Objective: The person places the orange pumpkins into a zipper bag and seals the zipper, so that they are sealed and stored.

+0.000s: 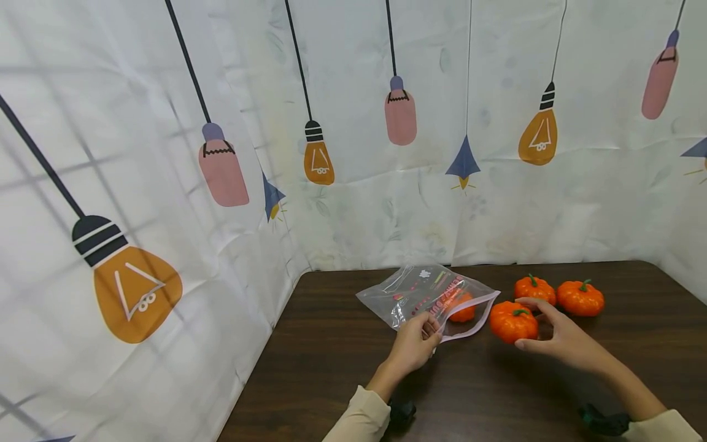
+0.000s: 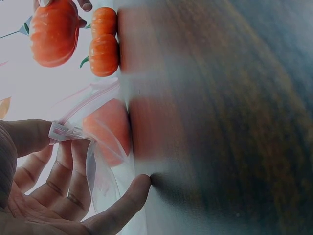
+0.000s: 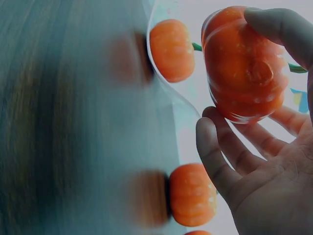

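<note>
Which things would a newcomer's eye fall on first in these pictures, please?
Probably the glossy, ribbed orange pumpkin with a green stem, which the right hand holds above the dark brown wood-grained table. Next, in the head view, the clear plastic zip bag to its left, pinched by the left hand, with another orange pumpkin inside. The large orange printed bulb at far left also stands out.
</note>
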{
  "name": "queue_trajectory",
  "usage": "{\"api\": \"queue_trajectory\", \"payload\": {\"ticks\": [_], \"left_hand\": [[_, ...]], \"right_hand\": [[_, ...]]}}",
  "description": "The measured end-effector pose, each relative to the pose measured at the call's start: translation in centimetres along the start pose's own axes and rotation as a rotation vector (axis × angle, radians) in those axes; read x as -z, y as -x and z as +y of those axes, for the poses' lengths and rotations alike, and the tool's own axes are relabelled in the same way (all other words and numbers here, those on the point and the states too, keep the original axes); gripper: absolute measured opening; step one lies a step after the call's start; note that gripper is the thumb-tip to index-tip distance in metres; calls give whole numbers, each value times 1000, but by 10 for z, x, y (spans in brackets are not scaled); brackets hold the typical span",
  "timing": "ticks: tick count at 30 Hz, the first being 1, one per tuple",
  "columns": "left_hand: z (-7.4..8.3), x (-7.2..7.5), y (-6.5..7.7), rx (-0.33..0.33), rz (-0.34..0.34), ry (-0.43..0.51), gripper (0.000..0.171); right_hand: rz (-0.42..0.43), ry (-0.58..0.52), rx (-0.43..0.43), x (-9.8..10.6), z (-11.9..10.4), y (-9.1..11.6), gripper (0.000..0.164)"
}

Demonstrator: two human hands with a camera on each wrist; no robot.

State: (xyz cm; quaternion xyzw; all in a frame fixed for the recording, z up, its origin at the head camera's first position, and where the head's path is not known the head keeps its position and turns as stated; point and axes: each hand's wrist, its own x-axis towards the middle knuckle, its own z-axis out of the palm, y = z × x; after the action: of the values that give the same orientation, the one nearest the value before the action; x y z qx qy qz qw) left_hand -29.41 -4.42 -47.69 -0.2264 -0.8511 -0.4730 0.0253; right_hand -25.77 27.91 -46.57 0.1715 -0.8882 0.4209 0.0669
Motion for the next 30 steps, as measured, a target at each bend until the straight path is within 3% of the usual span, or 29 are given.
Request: {"api": "queue_trajectory", "payload": {"ticks": [10, 30], "left_hand": [[1, 1, 0, -19, 6, 5, 7], [0, 0, 1, -1, 0, 11, 7]], "right_hand": [[-10, 7, 12, -14, -6, -6, 76], [-95, -103, -49, -46, -8, -23, 78]]}}
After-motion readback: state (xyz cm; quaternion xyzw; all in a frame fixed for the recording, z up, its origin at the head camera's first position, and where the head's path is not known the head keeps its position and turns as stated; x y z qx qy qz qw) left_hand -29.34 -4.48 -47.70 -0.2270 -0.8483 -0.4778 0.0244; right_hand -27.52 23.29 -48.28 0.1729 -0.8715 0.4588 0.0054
